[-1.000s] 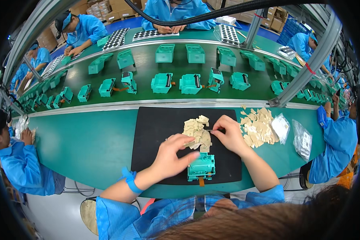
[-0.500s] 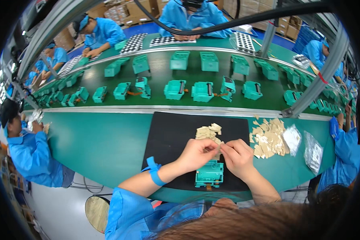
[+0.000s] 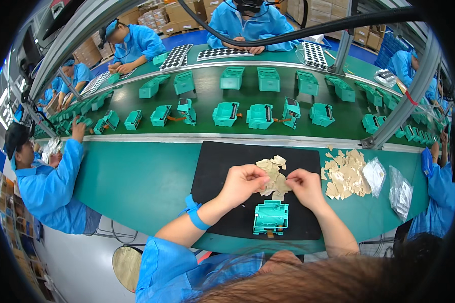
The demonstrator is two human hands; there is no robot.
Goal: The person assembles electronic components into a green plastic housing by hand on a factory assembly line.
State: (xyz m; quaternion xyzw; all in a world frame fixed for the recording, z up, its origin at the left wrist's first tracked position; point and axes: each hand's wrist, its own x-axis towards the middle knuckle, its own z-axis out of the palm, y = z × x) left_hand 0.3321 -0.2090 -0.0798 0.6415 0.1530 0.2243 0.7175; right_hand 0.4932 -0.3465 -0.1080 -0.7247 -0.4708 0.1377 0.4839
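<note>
My left hand (image 3: 243,186) is closed in a pinch at the left side of a small pile of beige paper-like pieces (image 3: 274,174). Across the pile, my right hand (image 3: 307,189) also pinches thumb against fingers. Whatever either hand holds is too small to make out. A gap separates the two hands. Just below them, a teal plastic housing (image 3: 271,218) with an open top lies on the black mat (image 3: 225,161), and a small brown tab shows at its near edge. Around my left wrist sits a blue band (image 3: 195,214).
Right of the mat lie a larger heap of beige pieces (image 3: 346,174) and clear plastic bags (image 3: 400,193). Beyond a metal rail, teal housings (image 3: 225,114) stand in rows on a green conveyor (image 3: 197,93). A metal post (image 3: 402,113) rises at right. Co-workers in blue sit around.
My hands have come apart from where their fingertips met above the housing. The co-worker at left has raised an arm to the conveyor. The whole view has shifted slightly.
</note>
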